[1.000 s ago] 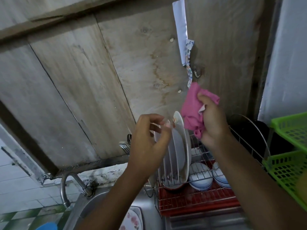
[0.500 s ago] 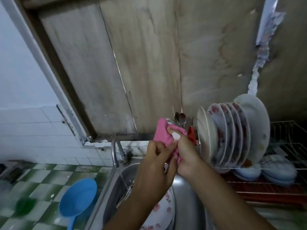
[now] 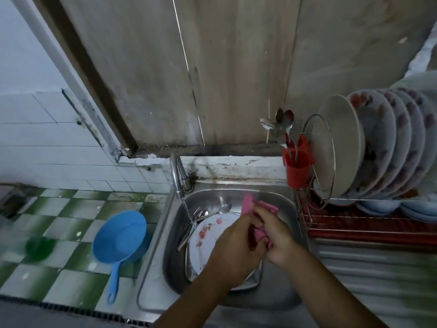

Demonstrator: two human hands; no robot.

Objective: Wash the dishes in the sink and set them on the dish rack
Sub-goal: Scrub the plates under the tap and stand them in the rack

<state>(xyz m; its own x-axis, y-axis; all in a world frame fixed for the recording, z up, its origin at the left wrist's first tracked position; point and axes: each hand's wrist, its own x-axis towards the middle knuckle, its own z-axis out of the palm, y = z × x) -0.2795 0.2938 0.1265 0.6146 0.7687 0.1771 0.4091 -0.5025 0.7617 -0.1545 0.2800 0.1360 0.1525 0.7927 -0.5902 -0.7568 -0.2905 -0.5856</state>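
Both my hands are over the steel sink [image 3: 281,197]. My right hand [image 3: 274,235] grips a pink cloth [image 3: 250,205], and my left hand [image 3: 233,252] closes on the same cloth from the left. Below them a white plate with red flowers [image 3: 208,235] lies in the sink, with spoons and forks [image 3: 203,213] behind it. Water runs from the tap [image 3: 178,176] onto the plate's edge. At the right, the wire dish rack [image 3: 316,216] holds several upright plates [image 3: 378,143] and some bowls underneath.
A red cutlery cup [image 3: 298,166] with spoons hangs on the rack's left end. A blue plastic scoop [image 3: 119,237] and a green object [image 3: 39,247] lie on the green-and-white tiled counter at left. A wooden board wall stands behind the sink.
Both hands came down from the dish rack to the sink with the pink cloth. My left hand, empty before, now holds the cloth too. The view swung left and down.
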